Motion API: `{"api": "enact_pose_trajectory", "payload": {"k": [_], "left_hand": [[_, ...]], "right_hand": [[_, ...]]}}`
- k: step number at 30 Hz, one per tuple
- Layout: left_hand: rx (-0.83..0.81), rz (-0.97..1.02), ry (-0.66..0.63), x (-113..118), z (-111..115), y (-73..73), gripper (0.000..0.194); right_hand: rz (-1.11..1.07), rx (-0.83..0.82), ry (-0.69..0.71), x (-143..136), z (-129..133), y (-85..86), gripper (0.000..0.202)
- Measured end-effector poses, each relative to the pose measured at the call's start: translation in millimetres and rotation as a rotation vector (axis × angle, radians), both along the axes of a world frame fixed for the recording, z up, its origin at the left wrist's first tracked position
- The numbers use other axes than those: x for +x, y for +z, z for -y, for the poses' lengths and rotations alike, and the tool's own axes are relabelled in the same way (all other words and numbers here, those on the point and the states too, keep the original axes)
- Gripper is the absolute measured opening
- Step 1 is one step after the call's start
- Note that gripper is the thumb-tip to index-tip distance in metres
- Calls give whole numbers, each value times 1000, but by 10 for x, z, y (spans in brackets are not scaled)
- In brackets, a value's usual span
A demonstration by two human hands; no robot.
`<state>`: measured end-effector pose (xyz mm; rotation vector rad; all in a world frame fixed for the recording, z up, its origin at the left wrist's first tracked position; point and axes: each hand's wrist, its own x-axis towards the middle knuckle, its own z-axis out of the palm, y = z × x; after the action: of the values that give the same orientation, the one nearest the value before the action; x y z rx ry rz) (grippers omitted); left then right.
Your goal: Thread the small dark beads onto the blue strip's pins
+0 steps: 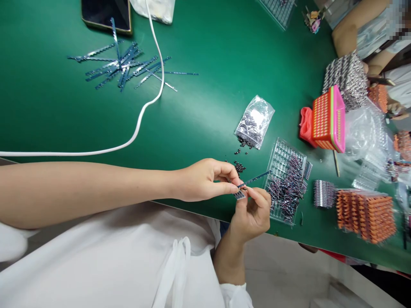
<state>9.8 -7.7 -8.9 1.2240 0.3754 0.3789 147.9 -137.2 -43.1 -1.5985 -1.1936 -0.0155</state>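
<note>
My left hand (pixel 208 179) reaches in from the left, its thumb and fingers pinched at one end of a thin dark blue notched metal strip (pixel 257 177). A small grey patterned piece (pixel 239 195) shows just below the left thumb tip. My right hand (pixel 252 209) comes up from below, thumb and index fingertip pressed together against this work; what they pinch is too small to make out. Small dark beads (pixel 239 167) lie beside the left fingers. Right of the hands, a clear compartment tray (pixel 278 156) carries a heap of thin dark pieces (pixel 290 188).
More blue strips (pixel 128 62) lie loose beneath a white cable (pixel 141 117), near a phone (pixel 107 13). A clear bag (pixel 255 122) spills beads. Rightward stand an orange and pink basket (pixel 324 117), orange stacked pieces (pixel 366 216) and a silvery stack (pixel 345 81). Another person's arm (pixel 356 23) shows.
</note>
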Motion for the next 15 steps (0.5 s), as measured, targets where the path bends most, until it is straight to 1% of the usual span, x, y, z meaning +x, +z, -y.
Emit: {"api": "enact_pose_trajectory", "payload": {"k": [8, 15], "left_hand": [[10, -1, -15, -5, -12, -9, 10], [-69, 38, -18, -5, 6, -2, 5]], "right_hand": [[32, 4, 18, -10, -12, 16, 27], [102, -6, -50, -17, -6, 19, 18]]}}
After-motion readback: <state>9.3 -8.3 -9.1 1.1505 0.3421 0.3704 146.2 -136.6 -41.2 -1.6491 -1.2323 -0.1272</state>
